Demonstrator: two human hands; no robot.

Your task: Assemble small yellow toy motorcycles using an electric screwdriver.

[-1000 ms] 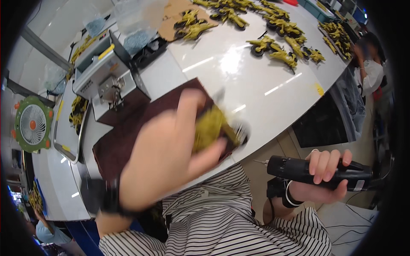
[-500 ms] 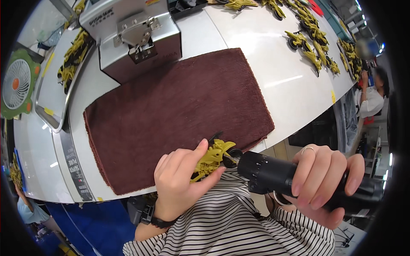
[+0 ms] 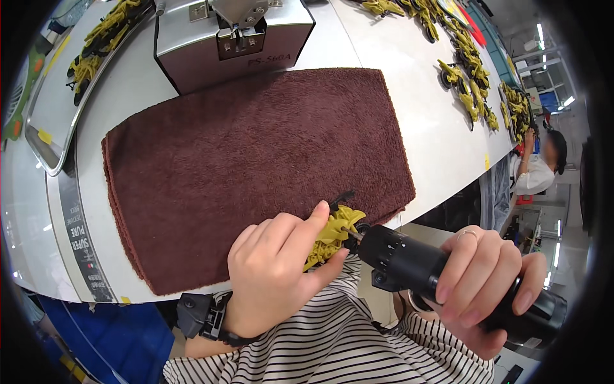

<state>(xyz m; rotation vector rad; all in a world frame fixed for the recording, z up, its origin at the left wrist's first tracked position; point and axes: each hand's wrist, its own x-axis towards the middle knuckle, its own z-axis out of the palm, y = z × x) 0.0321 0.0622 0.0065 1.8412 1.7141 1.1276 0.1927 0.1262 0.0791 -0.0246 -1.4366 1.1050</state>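
White tabletop (image 3: 441, 147) spreads across the upper part of the frame, a brown towel (image 3: 256, 147) over its middle, a silver machine (image 3: 195, 70) at the top and clusters of yellow toys (image 3: 470, 73) at upper right. From my station I see the left hand (image 3: 272, 262) at lower centre, thumb and index finger pinching a yellow toy motorcycle (image 3: 329, 233) by the towel's lower right edge. At lower right, the right hand (image 3: 489, 281) has its fingers wrapped around a black electric screwdriver (image 3: 409, 256), whose bit (image 3: 352, 233) reaches the toy's body beside a black wheel (image 3: 363, 228). A second ago I had tool and toy well apart; now they meet. I judge that handling has given way to tool work, though I can't tell whether the bit is seated or turning.
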